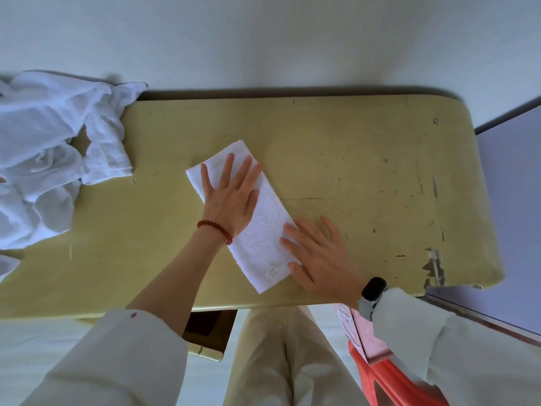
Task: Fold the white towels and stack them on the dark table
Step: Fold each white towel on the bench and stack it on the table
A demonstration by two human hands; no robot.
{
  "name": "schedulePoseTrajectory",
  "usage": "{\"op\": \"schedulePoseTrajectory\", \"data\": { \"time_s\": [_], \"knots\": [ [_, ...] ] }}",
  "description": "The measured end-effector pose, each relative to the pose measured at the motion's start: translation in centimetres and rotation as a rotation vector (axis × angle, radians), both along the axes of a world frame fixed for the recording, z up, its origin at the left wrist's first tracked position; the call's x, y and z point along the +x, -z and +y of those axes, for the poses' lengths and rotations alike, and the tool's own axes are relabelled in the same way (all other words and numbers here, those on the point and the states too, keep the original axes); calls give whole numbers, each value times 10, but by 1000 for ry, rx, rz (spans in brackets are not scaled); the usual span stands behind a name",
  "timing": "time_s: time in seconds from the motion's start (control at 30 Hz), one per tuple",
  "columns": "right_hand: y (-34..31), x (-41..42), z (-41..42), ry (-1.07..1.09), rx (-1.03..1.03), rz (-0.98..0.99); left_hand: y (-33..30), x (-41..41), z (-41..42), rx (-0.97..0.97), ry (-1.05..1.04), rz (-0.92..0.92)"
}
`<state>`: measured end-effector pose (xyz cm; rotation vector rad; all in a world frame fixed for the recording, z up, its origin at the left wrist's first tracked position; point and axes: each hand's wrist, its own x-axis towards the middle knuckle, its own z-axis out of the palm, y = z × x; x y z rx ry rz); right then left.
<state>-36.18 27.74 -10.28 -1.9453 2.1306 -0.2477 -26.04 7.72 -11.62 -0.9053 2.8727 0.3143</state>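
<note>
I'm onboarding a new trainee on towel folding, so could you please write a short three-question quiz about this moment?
1. True or false: both hands lie flat and open on the folded towel.
2. Which wrist wears the red bead bracelet: A left, B right?
3. Where does the pile of unfolded towels lie on the yellow table?

Key
1. True: the left hand presses its far half, the right hand its near edge.
2. A; the right wrist wears a dark watch.
3. At the table's left end, apart from the folded towel.
</note>
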Motion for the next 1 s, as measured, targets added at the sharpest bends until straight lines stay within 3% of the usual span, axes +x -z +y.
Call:
{"op": "schedulePoseTrajectory", "data": {
  "time_s": [0.1, 0.33, 0.63, 0.83, 1.0],
  "knots": [
    [-1, -12, -29, 16, -99, -32, 2, 19, -10, -11, -208, 139],
    [3, -30, -130, 142, -22, -82, 6, 55, -35, -22, -506, 325],
    [2, -45, -211, 223, 42, -97, 10, 54, -52, -4, -447, 382],
    [-6, -47, -214, 127, 87, -109, 3, 49, -56, 29, -388, 267],
    [-15, -54, -217, 177, 197, -356, -3, 44, -62, 29, -357, 243]
  ]
}}
